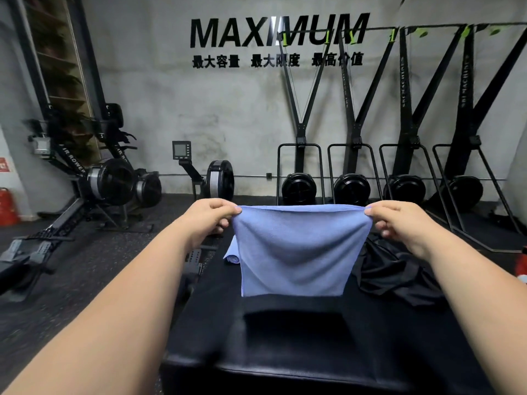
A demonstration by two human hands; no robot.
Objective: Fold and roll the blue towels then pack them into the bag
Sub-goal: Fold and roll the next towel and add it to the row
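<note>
Above the black bench (285,346), out at arm's length: towel (302,252) held up by its two top corners, hanging as one flat sheet facing the camera. Left hand (211,216) pinching the left corner between thumb and curled fingers; right hand (396,220) pinching the right corner the same way. Top edge drawn taut and level, running left to right; sides dropping straight down; bottom edge free, seemingly just clear of the bench, though contact cannot be ruled out. Shallow sag and soft creases across the middle. Judged light, limp and thin, with no stiffness of its own, so shape kept only by tension between the two pinches. Nap looks matte and grippy rather than slick, so little risk of slipping out; nothing fragile. Best hold judged to be the corners, as now, or along an edge when laying down; a mid-sheet grab likely to bunch it. Long axis hard to call: roughly square as seen, perhaps slightly longer along the top edge. Whether already doubled over, cannot tell. Behind it at lower left, second towel (232,253) lying on the bench, mostly hidden. To the right, crumpled black fabric (399,269) on the bench, probably the bag, not certain.
</note>
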